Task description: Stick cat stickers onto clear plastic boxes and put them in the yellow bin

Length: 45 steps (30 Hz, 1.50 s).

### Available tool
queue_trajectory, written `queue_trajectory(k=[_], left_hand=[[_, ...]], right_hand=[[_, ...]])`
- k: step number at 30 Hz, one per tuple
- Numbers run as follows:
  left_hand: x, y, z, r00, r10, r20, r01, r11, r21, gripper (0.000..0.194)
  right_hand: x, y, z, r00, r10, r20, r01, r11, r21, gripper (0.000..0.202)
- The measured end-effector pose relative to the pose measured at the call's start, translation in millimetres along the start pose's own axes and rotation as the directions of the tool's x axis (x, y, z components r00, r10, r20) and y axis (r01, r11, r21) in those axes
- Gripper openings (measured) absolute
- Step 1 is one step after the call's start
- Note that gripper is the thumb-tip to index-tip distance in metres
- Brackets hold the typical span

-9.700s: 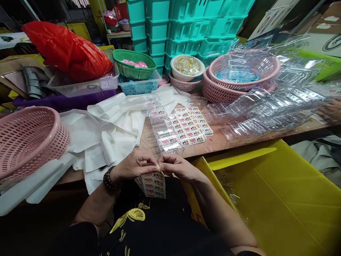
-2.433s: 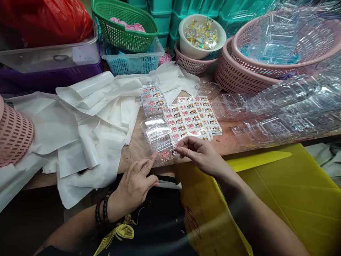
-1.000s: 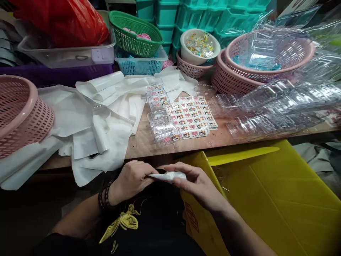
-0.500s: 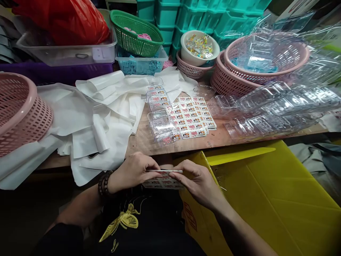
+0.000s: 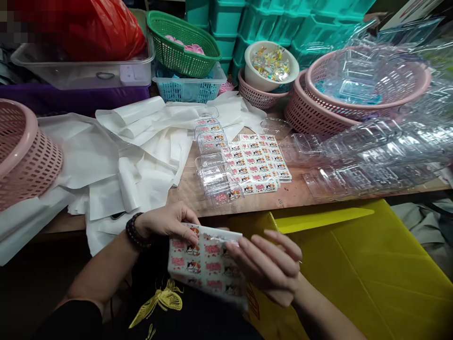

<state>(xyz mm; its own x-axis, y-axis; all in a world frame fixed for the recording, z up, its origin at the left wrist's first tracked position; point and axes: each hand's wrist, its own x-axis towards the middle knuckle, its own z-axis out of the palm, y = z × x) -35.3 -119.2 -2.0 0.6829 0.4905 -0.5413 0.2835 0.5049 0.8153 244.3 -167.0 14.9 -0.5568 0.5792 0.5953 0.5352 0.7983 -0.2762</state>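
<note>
My left hand [image 5: 169,221] pinches a sheet of stickers [image 5: 201,259] at its upper left corner, thumb in front. The sheet hangs tilted before my dark shirt and carries rows of cartoon cats and pink lettering. A white strip of its backing shows along the top edge. My right hand [image 5: 271,269] is at the upper right corner, with fingertips closed on the edge and the other fingers bent; its thumb is mostly hidden. Beyond my hands, more sticker sheets [image 5: 260,165] lie stacked on the wooden table, beside a row of clear plastic boxes [image 5: 214,172], some bearing the same stickers.
White backing paper [image 5: 145,141] covers the table's left part, near a pink basket [image 5: 42,151]. Clear plastic packs [image 5: 375,174] and pink baskets [image 5: 318,111] stand at right. A white bowl [image 5: 253,78] holds small wrapped items. A yellow box [image 5: 354,264] stands below the table edge.
The sheet has turned from nearly edge-on so its printed face shows. My left hand has shifted left, and my right hand has turned, its fingers now crossing the sheet's right edge.
</note>
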Motion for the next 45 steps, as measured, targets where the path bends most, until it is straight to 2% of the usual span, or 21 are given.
queue_trajectory(k=[2, 3, 4, 5, 6, 7, 8, 9, 11, 12, 14, 17, 20, 25, 32, 36, 38, 40, 45], left_hand=[[-1, 1, -9.6, 0.998, -0.035, 0.045, 0.037, 0.998, -0.056, 0.041], [-3, 3, -12.7, 0.999, -0.02, 0.03, 0.022, 0.999, -0.036, 0.039], [-5, 5, -14.2, 1.0, 0.011, -0.013, -0.011, 1.0, 0.012, 0.035], [-7, 8, -14.0, 0.996, 0.06, -0.07, -0.053, 0.995, 0.088, 0.03], [-10, 12, -12.1, 0.982, 0.134, -0.132, -0.107, 0.975, 0.193, 0.025], [-13, 15, -8.8, 0.955, 0.233, -0.182, -0.167, 0.933, 0.319, 0.02], [-16, 19, -4.5, 0.913, 0.348, -0.214, -0.222, 0.863, 0.455, 0.016], [-18, 22, 0.4, 0.858, 0.459, -0.229, -0.257, 0.771, 0.583, 0.015], [-19, 26, 9.3, 0.75, 0.62, -0.233, -0.247, 0.588, 0.77, 0.016], [-19, 27, 12.5, 0.715, 0.656, -0.24, -0.21, 0.53, 0.822, 0.016], [-15, 27, 15.3, 0.694, 0.672, -0.26, -0.133, 0.475, 0.87, 0.016], [-7, 24, 12.2, 0.699, 0.668, -0.255, -0.105, 0.449, 0.887, 0.015], [0, 21, 7.2, 0.709, 0.659, -0.25, -0.095, 0.44, 0.893, 0.014], [5, 17, 3.7, 0.732, 0.642, -0.229, -0.082, 0.416, 0.906, 0.013], [7, 12, 3.1, 0.736, 0.642, -0.215, -0.094, 0.412, 0.907, 0.013], [7, 13, 6.9, 0.723, 0.649, -0.237, -0.07, 0.41, 0.91, 0.012], [9, 14, 9.4, 0.715, 0.655, -0.243, -0.046, 0.391, 0.919, 0.011], [11, 15, 11.1, 0.723, 0.653, -0.224, -0.036, 0.36, 0.932, 0.01], [14, 19, 9.9, 0.739, 0.639, -0.213, -0.019, 0.335, 0.942, 0.013]], right_hand=[[5, -1, -7, 0.998, -0.052, -0.023, 0.054, 0.993, 0.106, 0.042], [11, 0, -10, 0.998, -0.004, -0.061, 0.015, 0.981, 0.195, 0.038], [19, 1, -13, 0.989, 0.106, -0.103, -0.071, 0.952, 0.298, 0.031], [29, 5, -15, 0.957, 0.264, -0.123, -0.193, 0.892, 0.408, 0.021], [41, 10, -16, 0.897, 0.43, -0.099, -0.326, 0.797, 0.508, 0.012], [54, 18, -16, 0.821, 0.57, -0.033, -0.448, 0.679, 0.581, 0.005], [66, 28, -13, 0.743, 0.667, 0.06, -0.552, 0.559, 0.619, 0.009], [79, 39, -10, 0.679, 0.714, 0.171, -0.633, 0.451, 0.629, 0.017], [100, 62, 1, 0.608, 0.69, 0.392, -0.734, 0.301, 0.609, 0.031], [108, 72, 8, 0.588, 0.658, 0.469, -0.762, 0.257, 0.594, 0.035], [120, 87, 21, 0.563, 0.603, 0.565, -0.798, 0.219, 0.561, 0.037], [128, 97, 36, 0.548, 0.577, 0.605, -0.823, 0.245, 0.512, 0.034], [130, 100, 42, 0.536, 0.581, 0.612, -0.837, 0.274, 0.474, 0.03], [131, 103, 42, 0.524, 0.564, 0.638, -0.847, 0.267, 0.46, 0.033], [132, 103, 43, 0.512, 0.567, 0.645, -0.853, 0.248, 0.459, 0.035], [132, 104, 45, 0.527, 0.573, 0.628, -0.847, 0.288, 0.447, 0.035], [131, 102, 45, 0.542, 0.582, 0.606, -0.84, 0.341, 0.422, 0.032], [130, 98, 45, 0.573, 0.602, 0.556, -0.819, 0.436, 0.372, 0.027], [122, 82, 48, 0.724, 0.575, 0.382, -0.637, 0.769, 0.048, 0.016]])
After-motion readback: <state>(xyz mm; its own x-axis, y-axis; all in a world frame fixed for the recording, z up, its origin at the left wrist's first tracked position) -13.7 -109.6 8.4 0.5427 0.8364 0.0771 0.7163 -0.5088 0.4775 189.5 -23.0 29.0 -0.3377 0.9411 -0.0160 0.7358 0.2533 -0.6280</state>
